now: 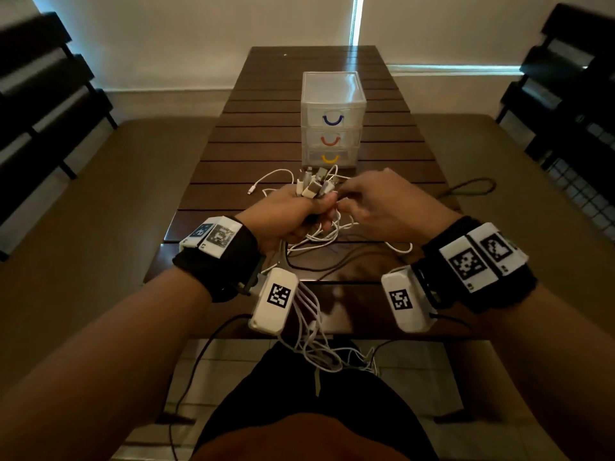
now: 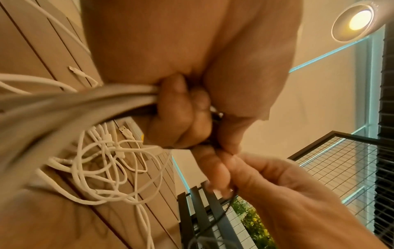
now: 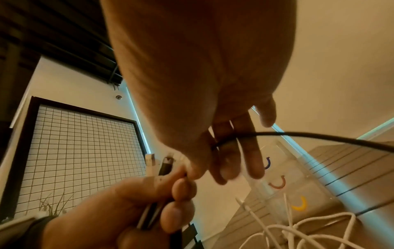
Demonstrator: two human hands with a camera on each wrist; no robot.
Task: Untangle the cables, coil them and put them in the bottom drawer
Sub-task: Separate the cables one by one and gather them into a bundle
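White cables point(image 1: 312, 234) bunched in left hand point(image 1: 293, 214) fist, centre frame; right hand point(image 1: 382, 204) pinches black cable point(image 3: 319, 136). Drawer unit point(image 1: 332, 121) above, drawers closed.

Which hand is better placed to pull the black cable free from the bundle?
Probably the right hand: it already pinches the black cable. The left hand grips the bundled plug ends.

Two hands point(image 1: 293, 214); one three-drawer unit point(image 1: 332, 121); one black cable point(image 3: 319, 137); several white cables point(image 1: 319, 234), uncountable
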